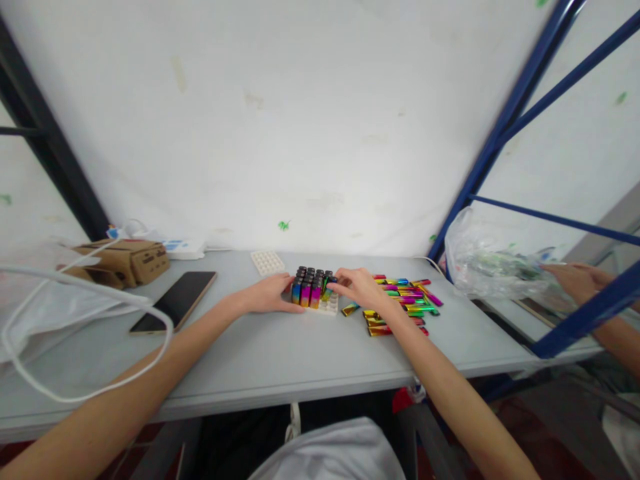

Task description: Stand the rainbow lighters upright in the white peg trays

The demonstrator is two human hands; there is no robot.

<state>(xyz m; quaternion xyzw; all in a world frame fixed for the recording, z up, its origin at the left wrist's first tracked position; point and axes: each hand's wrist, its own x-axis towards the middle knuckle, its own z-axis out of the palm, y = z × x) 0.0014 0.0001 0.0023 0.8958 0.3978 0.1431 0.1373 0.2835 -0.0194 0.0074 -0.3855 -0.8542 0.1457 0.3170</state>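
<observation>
Shiny rainbow-coloured tubes with black tops (306,293), which look like lighters, stand upright in rows in a white holed tray (329,307). Around the tray's left end curves my left hand (270,293), its thumb along the front and its fingers at the side. On the right, my right hand (357,287) pinches a greenish tube (327,290) at the edge of the rows. Part of that tube is hidden by my fingers. Several loose metallic tubes (400,303) in gold, red, purple and green lie beside my right forearm.
A second white holed tray (267,262) lies near the wall. To the left are a phone (175,303), a cardboard box (127,260) and a white cable (45,397). Blue rack posts (500,133), a plastic bag (480,260) and another person's hands (575,280) are on the right.
</observation>
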